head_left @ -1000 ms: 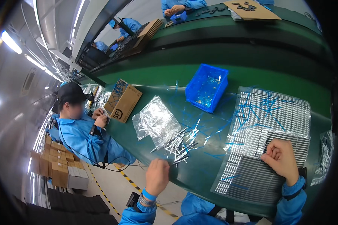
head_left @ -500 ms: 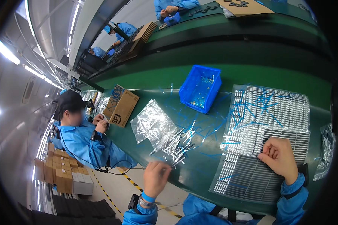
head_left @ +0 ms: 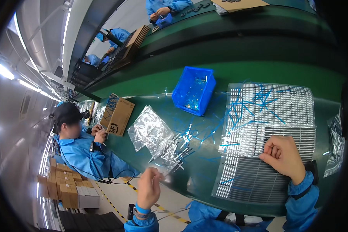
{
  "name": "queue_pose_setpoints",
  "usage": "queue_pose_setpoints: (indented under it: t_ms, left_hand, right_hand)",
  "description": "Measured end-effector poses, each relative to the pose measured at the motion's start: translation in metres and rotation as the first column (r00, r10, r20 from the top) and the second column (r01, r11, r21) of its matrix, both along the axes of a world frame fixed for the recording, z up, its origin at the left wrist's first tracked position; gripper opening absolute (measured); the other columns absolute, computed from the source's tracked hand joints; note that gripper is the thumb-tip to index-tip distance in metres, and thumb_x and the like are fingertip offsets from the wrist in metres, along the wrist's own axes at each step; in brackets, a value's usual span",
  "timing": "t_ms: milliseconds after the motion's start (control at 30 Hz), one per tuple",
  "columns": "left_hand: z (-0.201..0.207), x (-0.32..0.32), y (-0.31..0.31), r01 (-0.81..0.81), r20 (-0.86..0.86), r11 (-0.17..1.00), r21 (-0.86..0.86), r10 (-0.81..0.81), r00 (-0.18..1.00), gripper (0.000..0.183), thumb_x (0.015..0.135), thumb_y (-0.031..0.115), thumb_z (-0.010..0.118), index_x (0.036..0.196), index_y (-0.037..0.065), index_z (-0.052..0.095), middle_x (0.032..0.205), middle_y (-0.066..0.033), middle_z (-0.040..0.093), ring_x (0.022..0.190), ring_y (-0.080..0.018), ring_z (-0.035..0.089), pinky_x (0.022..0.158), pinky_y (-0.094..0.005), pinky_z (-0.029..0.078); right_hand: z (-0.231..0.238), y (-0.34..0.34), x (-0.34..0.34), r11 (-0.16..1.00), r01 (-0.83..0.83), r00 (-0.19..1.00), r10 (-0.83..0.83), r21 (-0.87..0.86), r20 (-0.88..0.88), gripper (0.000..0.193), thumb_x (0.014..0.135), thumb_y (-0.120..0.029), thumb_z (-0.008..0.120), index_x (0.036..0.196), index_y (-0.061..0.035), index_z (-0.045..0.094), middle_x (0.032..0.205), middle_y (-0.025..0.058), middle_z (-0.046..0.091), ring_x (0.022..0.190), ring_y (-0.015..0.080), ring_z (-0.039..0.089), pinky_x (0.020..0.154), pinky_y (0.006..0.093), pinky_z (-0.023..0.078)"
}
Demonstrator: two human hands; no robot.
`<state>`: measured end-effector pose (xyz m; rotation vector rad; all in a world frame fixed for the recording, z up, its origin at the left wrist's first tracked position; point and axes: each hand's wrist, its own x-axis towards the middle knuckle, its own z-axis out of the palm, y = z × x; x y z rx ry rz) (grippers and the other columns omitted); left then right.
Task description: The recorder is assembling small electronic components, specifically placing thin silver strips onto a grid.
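Note:
My left hand point(head_left: 149, 188) is raised at the table's near left edge, thumb and fingers pressed together; anything between them is too small to make out. Just beyond it lies a loose pile of small silver and black strips point(head_left: 174, 154), partly on a clear plastic bag point(head_left: 150, 129) of similar pieces. My right hand point(head_left: 283, 158) rests over sheets of narrow silver and dark strips point(head_left: 255, 179), its fingers curled in a pinch. What its fingertips hold, if anything, is hidden. Thin blue slivers point(head_left: 265, 98) are scattered over the upper sheet and the table.
A blue bin point(head_left: 193, 91) with small shiny bits stands beyond the strips. A cardboard box point(head_left: 120, 116) sits at the left, with a co-worker point(head_left: 85, 143) handling something beside it. Another plastic bag point(head_left: 334, 149) lies far right. More people work across the green bench.
The whole view has shifted slightly left. My left hand, blurred beside the strip pile before, has drawn a little left, away from it. My right hand stays over the sheets.

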<state>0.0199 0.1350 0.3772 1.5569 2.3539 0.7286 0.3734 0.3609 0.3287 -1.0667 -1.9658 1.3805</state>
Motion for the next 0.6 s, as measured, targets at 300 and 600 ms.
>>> queue_pose_setpoints:
  t_ms: [300, 600]
  left_hand:
    - [0.048, 0.055, 0.101, 0.213, -0.016, 0.964, 0.161, -0.213, 0.977, 0.019, 0.097, -0.008, 0.053, 0.114, -0.002, 0.060, 0.082, -0.0125, 0.075, 0.078, -0.0238, 0.073, 0.076, -0.0310, 0.053]
    - [-0.004, 0.159, 0.207, 0.671, -0.036, 0.639, 0.376, -0.714, 0.700, 0.020, 0.084, -0.002, 0.072, 0.102, 0.006, 0.069, 0.086, -0.0096, 0.073, 0.077, -0.0297, 0.069, 0.066, -0.0394, 0.051]
  right_hand:
    - [-0.001, 0.005, 0.003, 1.000, 0.013, 1.000, -0.013, -0.003, 0.004, 0.018, 0.077, -0.005, 0.085, 0.083, -0.0011, 0.068, 0.068, 0.0046, 0.066, 0.052, 0.0080, 0.057, 0.049, 0.0227, 0.044]
    - [0.002, -0.006, 0.019, 0.923, 0.157, 0.876, -0.295, -0.352, -0.382, 0.041, 0.109, -0.030, 0.049, 0.091, 0.0015, 0.068, 0.071, 0.0037, 0.065, 0.059, 0.0072, 0.058, 0.055, 0.0220, 0.046]
